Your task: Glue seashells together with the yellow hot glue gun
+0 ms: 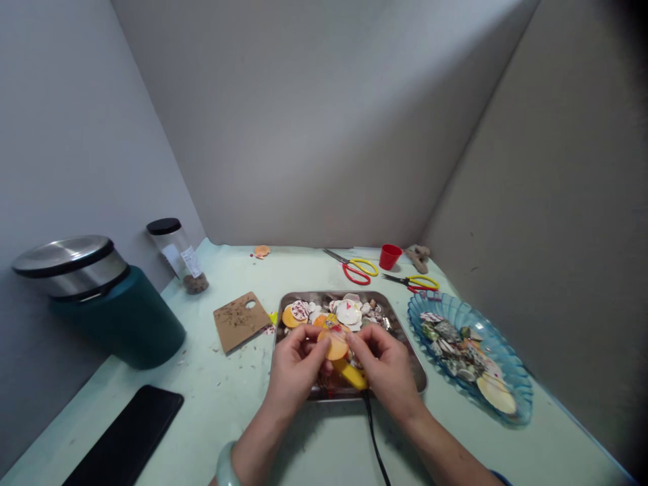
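Observation:
An orange shell (337,345), round and flat with a small reddish patch near its top, is held over the tray. My left hand (298,361) pinches its left side between thumb and fingers. My right hand (382,364) is closed at its right edge, thumb and forefinger pressed together against the rim; anything small between them is hidden. Below the shell a yellow-bodied tool (353,374) with a black cord (373,432) lies across the front of the metal tray (418,371). White shells (349,312) and a speckled round shell (300,310) lie in the tray beyond my hands.
At right stands a blue scalloped dish (516,364) of shells. Scissors (357,265), smaller scissors (411,281) and a red cup (389,256) are behind the tray. Leftward are a brown board (240,324), a jar (177,256), a teal container (126,317) and a black flat object (126,439).

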{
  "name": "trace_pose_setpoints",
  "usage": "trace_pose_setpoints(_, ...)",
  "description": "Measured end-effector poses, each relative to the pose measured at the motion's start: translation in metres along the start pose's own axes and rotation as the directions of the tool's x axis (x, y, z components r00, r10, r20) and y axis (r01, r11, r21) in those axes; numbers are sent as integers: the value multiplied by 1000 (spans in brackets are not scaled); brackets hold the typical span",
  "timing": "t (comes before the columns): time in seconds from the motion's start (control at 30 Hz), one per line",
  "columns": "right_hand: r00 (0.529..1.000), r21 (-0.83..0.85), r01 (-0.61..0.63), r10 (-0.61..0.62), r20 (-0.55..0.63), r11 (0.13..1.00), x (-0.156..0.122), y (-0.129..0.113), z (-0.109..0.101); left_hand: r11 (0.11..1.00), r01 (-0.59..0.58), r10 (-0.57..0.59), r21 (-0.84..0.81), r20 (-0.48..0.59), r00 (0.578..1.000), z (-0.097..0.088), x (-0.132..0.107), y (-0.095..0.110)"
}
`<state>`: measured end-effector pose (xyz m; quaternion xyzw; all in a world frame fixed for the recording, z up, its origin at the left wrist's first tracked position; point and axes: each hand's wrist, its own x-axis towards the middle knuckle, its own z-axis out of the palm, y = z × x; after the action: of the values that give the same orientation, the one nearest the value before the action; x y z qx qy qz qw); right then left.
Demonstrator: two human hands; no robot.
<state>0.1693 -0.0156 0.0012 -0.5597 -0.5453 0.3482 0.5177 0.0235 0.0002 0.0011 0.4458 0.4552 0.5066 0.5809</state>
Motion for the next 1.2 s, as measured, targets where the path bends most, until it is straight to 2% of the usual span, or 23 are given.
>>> trace_pose_setpoints(0.23,1000,-12,0,0,-4,1000,0,-3,2,998,12,-9,-54,51,999,1,0,1)
trace_pose_setpoints(0.5,997,-89,77,-78,-12,993,-1,-5,4,994,50,-44,-96,70,997,1,1,0)
trace_pose_setpoints(0.87,989,-157,148,-151,-4,976,-4,-5,7,993,55,-49,-108,50,998,-2,2,0)
trace_pose_setpoints(0.97,989,-156,149,-150,5,976,-4,-5,6,990,73,-67,-120,60,996,-2,2,0)
trace_pose_setpoints(1.2,990,-132,135,-127,67,982,-2,-3,3,990,22,-20,-138,12,1000,-1,2,0)
